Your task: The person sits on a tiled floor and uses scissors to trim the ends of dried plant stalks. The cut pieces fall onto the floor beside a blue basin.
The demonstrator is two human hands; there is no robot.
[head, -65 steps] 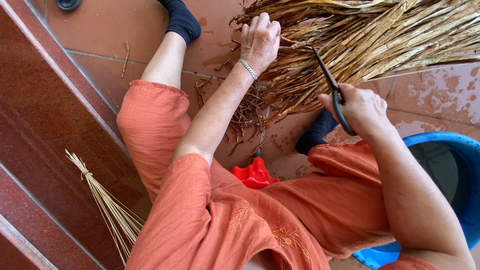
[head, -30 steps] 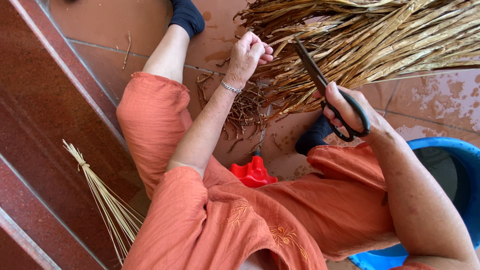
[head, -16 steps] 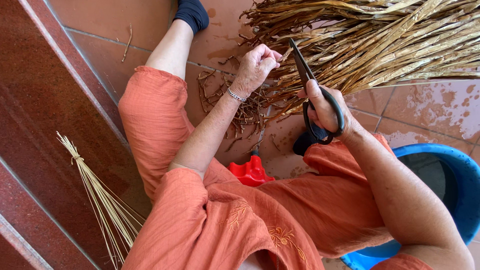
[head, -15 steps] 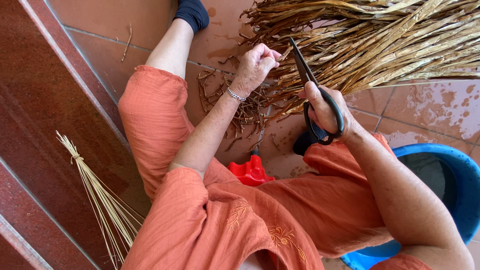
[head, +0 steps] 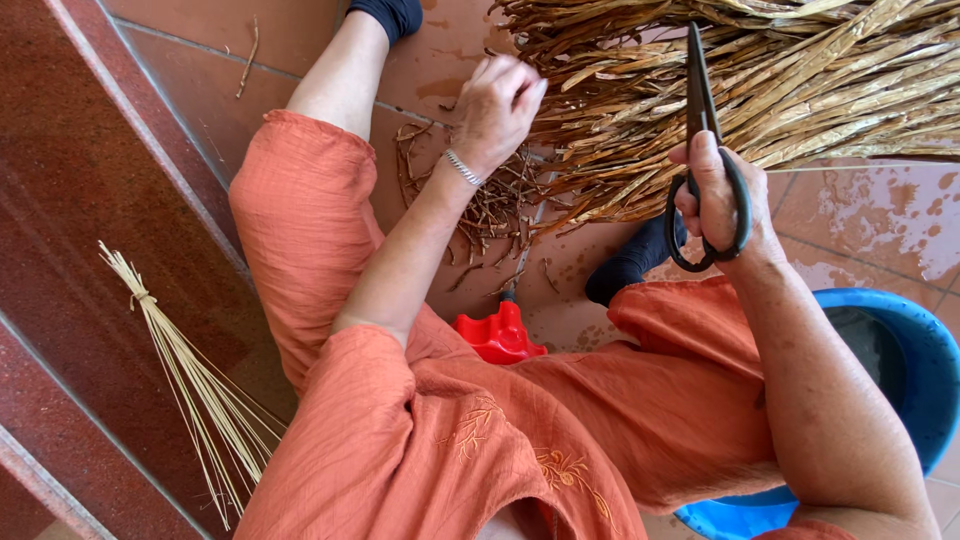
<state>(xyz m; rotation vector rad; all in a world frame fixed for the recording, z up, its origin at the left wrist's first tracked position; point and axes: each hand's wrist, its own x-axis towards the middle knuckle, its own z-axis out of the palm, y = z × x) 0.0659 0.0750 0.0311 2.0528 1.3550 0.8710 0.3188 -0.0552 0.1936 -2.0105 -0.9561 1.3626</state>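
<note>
Straw-brown and brittle, heaped across the wet tiled floor (head: 860, 230): a pile of dried leaves (head: 800, 90), with loose snippings beneath the wrist. Seated before it in rust-orange cloth, knees apart, a dark sock (head: 630, 270) showing on one foot.

Holds black scissors (head: 705, 150) in the right hand (head: 722, 195), grip closed round the handles, fingers threaded through the loops. Blades pressed together, raised just above the near edge of the pile. Long axis close to upright in the picture, tips aimed away from the body and into the leaves, loops toward the lap.

Reaches with the left hand (head: 497, 105), a thin bracelet (head: 462, 167) at the wrist, to the pile's near-left edge. Fingers bunched and curled there; cannot tell whether pinching a strip or only touching the tips.

Likely hazards, judged from the layout: a nicked finger, with the left hand near the line of the points; a jab or snag from stiff leaf ends; a slip on the damp tiles; a strip snapped short through dryness.

Alongside: a blue tub (head: 915, 370) at the right knee, a red plastic piece (head: 497, 335) on the floor between the legs, and a tied bundle of pale thin sticks (head: 190, 380) lying well apart on the dark red step (head: 90, 200).
</note>
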